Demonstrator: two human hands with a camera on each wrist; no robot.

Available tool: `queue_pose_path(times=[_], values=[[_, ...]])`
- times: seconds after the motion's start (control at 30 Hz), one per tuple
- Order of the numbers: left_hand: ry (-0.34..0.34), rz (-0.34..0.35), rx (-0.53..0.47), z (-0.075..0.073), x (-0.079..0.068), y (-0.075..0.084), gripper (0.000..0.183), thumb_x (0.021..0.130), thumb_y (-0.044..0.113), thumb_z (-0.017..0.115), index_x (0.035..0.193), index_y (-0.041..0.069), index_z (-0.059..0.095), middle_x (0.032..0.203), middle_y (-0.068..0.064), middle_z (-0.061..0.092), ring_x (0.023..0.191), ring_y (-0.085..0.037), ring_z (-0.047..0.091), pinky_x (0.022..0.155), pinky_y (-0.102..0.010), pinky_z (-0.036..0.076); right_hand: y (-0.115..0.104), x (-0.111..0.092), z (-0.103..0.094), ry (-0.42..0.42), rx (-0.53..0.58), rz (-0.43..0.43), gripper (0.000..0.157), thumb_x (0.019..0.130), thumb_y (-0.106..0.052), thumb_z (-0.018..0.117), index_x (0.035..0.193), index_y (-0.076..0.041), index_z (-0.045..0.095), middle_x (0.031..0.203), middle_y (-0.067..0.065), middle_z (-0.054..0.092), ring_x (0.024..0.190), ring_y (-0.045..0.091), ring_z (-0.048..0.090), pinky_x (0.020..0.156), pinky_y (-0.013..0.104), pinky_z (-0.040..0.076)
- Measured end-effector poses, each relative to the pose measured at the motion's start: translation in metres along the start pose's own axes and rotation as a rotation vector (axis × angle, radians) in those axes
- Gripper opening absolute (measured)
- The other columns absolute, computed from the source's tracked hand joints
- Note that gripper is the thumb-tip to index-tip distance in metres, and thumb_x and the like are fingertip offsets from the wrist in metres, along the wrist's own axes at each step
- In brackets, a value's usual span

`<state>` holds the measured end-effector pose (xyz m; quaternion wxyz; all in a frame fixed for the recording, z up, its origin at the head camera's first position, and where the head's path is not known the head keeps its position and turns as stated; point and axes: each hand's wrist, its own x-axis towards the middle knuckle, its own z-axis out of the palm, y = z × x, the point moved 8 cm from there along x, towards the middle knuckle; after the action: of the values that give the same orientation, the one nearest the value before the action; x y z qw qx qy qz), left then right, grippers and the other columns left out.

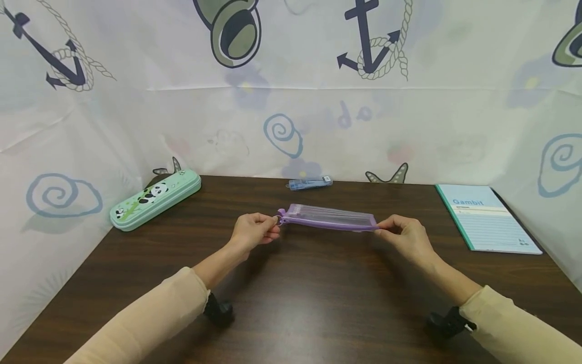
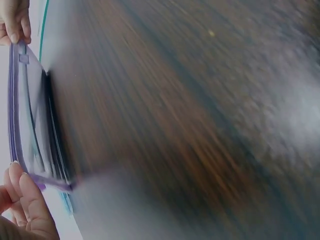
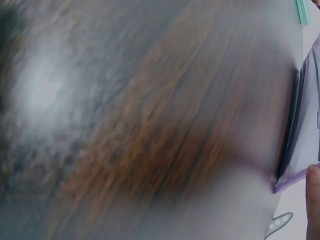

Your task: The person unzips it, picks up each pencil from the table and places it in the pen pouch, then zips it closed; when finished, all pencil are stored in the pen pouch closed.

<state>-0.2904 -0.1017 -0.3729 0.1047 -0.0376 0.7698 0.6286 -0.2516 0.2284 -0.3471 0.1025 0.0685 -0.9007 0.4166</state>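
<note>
A see-through zip pouch (image 1: 332,216) with purple edging is stretched sideways between both hands, its zip edge toward me. My left hand (image 1: 254,231) pinches its left end by the zip pull, and my right hand (image 1: 406,238) pinches the right corner between thumb and fingers. From the left wrist, the pouch (image 2: 37,115) shows slim dark items along its lower side, with the left hand (image 2: 30,205) at the near end. In the right wrist view only a finger of the right hand (image 3: 313,200) appears, at the purple edge of the pouch (image 3: 292,180).
A mint-green pencil case (image 1: 154,199) with pandas lies at the back left of the dark wooden table (image 1: 309,313). Behind the pouch is a small blue packet (image 1: 310,183). A notebook marked Gambit (image 1: 488,220) lies at the right. Printed cloth (image 1: 318,121) hangs around the table.
</note>
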Motion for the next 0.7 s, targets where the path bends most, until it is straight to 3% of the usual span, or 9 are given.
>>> queue_pose_path(times=[0.2, 0.33, 0.5, 0.7], values=[[-0.048, 0.014, 0.05, 0.003, 0.001, -0.002, 0.022, 0.096, 0.017, 0.053, 0.102, -0.005, 0.056, 0.092, -0.009, 0.064, 0.082, -0.017, 0.066, 0.076, -0.028, 0.054, 0.002, 0.0, -0.002, -0.002, 0.016, 0.011, 0.008, 0.083, -0.007, 0.071, 0.089, -0.003, 0.07, 0.087, 0.012, 0.069, 0.067, 0.009, 0.052, 0.056, 0.02, 0.045], [-0.097, 0.007, -0.067, 0.008, 0.003, -0.006, 0.016, 0.097, 0.01, 0.051, 0.101, -0.006, 0.05, 0.106, -0.016, 0.06, 0.095, -0.022, 0.065, 0.086, -0.031, 0.051, 0.001, -0.001, -0.001, -0.016, 0.038, 0.018, 0.01, 0.082, -0.006, 0.071, 0.09, -0.001, 0.07, 0.087, 0.014, 0.069, 0.067, 0.007, 0.052, 0.057, 0.019, 0.045], [-0.133, -0.013, -0.239, 0.015, 0.007, -0.011, 0.011, 0.094, 0.001, 0.052, 0.101, -0.006, 0.047, 0.108, -0.02, 0.061, 0.087, -0.016, 0.068, 0.084, -0.029, 0.051, 0.002, -0.003, 0.001, -0.016, 0.048, 0.021, 0.01, 0.082, -0.005, 0.071, 0.09, 0.0, 0.07, 0.087, 0.014, 0.069, 0.067, 0.007, 0.051, 0.057, 0.019, 0.045], [-0.134, -0.044, -0.279, 0.021, 0.012, -0.013, 0.015, 0.091, 0.004, 0.059, 0.1, -0.002, 0.048, 0.106, -0.018, 0.063, 0.084, -0.015, 0.069, 0.086, -0.033, 0.05, 0.003, -0.003, 0.001, -0.017, 0.067, -0.013, 0.009, 0.081, -0.003, 0.071, 0.089, -0.001, 0.07, 0.086, 0.014, 0.069, 0.065, 0.006, 0.049, 0.055, 0.019, 0.043]])
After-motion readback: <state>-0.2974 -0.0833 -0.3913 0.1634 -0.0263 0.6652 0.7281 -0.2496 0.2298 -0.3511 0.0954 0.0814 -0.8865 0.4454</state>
